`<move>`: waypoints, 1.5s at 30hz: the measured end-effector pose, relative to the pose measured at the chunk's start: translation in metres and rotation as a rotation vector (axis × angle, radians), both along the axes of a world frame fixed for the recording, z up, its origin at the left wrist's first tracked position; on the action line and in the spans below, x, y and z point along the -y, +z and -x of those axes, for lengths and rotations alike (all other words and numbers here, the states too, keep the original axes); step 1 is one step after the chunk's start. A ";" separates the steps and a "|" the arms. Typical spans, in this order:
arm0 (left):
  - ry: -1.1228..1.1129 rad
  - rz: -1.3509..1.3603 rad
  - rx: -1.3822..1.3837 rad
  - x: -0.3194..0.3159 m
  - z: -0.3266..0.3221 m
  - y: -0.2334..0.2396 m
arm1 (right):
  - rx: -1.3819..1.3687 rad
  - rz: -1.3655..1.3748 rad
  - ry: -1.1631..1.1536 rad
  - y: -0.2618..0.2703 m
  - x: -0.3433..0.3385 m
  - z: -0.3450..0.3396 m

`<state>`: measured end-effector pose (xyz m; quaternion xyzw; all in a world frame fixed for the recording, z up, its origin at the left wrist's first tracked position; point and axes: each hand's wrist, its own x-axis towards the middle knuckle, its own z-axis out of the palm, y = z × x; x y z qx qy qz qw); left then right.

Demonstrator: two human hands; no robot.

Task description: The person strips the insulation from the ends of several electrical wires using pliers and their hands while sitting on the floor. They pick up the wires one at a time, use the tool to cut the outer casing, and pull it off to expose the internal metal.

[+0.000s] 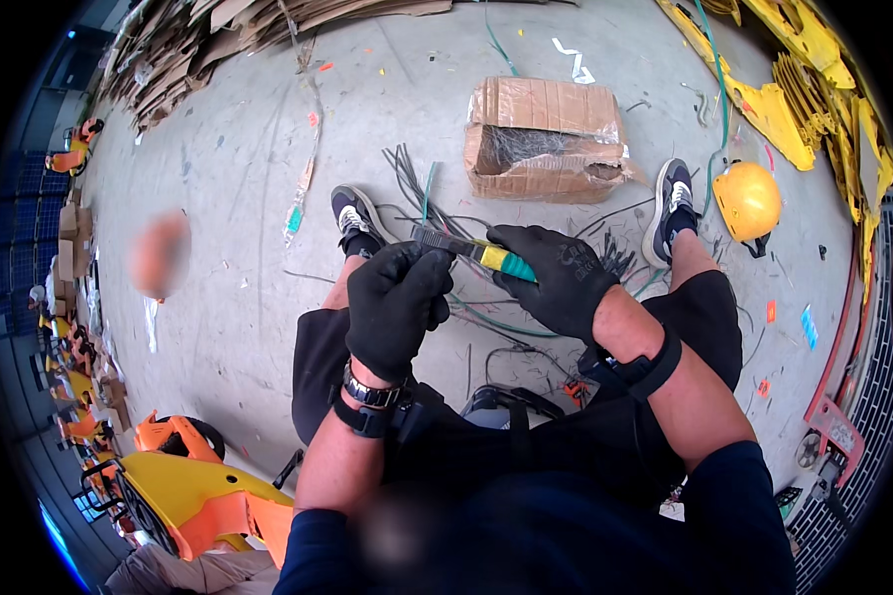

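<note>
My right hand, in a black work glove, grips a hand tool like pliers, with a dark ridged head and a yellow and green handle. The head points left, over my left hand, also in a black glove. Its thumb and fingers are curled together just under the tool's head; whatever may be pinched there is hidden. Below, between my feet, a bundle of dark cables lies on the concrete floor. Short cut cable pieces are heaped beside my right wrist.
Ahead lies a torn cardboard box holding tangled thin wire. A yellow helmet rests by my right shoe. Yellow panels are stacked at the right, flattened cardboard at the far left. A yellow and orange vehicle body stands at lower left.
</note>
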<state>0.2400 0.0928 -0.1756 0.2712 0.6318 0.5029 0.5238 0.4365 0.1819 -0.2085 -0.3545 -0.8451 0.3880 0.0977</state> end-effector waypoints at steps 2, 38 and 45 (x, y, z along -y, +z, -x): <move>-0.004 0.004 -0.005 0.000 0.000 -0.001 | 0.031 -0.042 -0.007 0.002 0.000 -0.001; -0.191 -0.148 -0.155 0.012 0.010 0.019 | -0.217 0.109 0.173 0.010 -0.011 -0.013; -0.158 -0.074 -0.097 0.011 0.009 0.019 | -0.267 0.005 0.071 0.001 -0.010 -0.011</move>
